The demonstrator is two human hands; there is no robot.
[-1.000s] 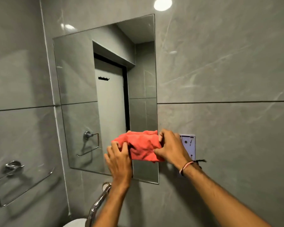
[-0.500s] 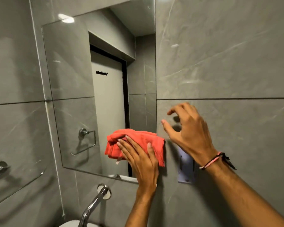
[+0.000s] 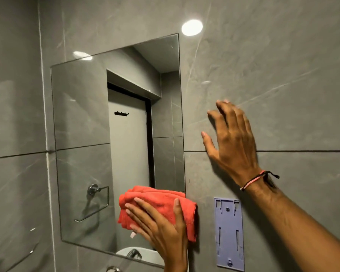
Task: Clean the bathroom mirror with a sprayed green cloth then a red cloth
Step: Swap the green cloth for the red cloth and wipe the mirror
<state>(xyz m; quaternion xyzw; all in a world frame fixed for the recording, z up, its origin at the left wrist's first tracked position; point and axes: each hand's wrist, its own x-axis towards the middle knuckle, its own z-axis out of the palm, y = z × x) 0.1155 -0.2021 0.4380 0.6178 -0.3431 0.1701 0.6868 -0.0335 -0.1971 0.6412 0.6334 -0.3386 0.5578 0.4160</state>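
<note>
A frameless rectangular mirror hangs on the grey tiled wall. A folded red cloth lies flat against the mirror's lower right corner. My left hand presses on it with fingers spread over the fabric. My right hand rests open on the wall tile to the right of the mirror, fingers apart and holding nothing. No green cloth shows in this view.
A lilac plastic wall bracket is fixed to the tile right of the cloth. A tap top peeks in under the mirror. The mirror reflects a door, a hook rail, a towel ring and a white basin.
My right hand let go of the red cloth and rose onto the wall tile. My left hand stayed pressing the cloth on the mirror's lower right corner. The view tilted.
</note>
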